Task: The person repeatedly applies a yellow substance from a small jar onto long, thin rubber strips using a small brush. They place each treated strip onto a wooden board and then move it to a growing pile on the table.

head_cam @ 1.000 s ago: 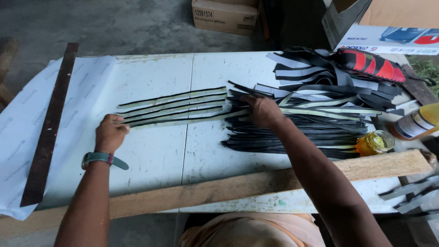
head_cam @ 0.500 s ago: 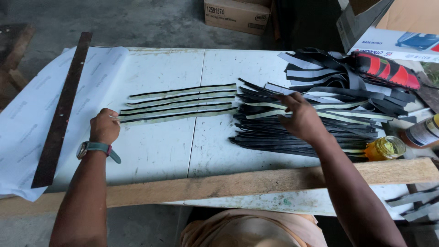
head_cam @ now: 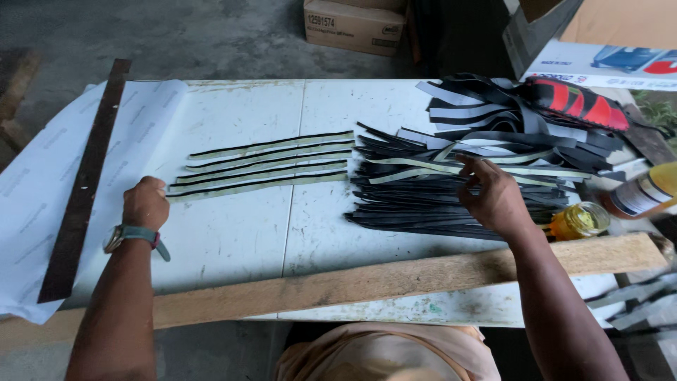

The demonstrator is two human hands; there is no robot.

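Strips of black rubber-like material fill the white surface (head_cam: 240,240). Left hand (head_cam: 145,202) rests curled in a loose fist at the near left end of four laid-out strips (head_cam: 264,164), which lie in a row, parallel and slightly fanned, each black with a pale yellowish face; knuckles touch or sit just beside the nearest strip's end, and whether the grip pinches that end cannot be told. Right hand (head_cam: 493,197) lies on top of the big pile of strips (head_cam: 437,194) to the right, fingers spread and bent down onto a pale strip near the pile's top; grip looks narrow, fingertips pressing on or pinching a strip, not clearly lifted. Pile sits well apart from the left hand, just beside the right ends of the four strips. Long wooden board (head_cam: 395,279) runs along the surface's near edge, under both forearms. Dark metal bar (head_cam: 84,183) lies on white paper sheet (head_cam: 42,190) at far left. Small yellow jar (head_cam: 580,220) and a bottle (head_cam: 642,192) stand right of the pile. Cardboard box (head_cam: 352,25) on the floor beyond.
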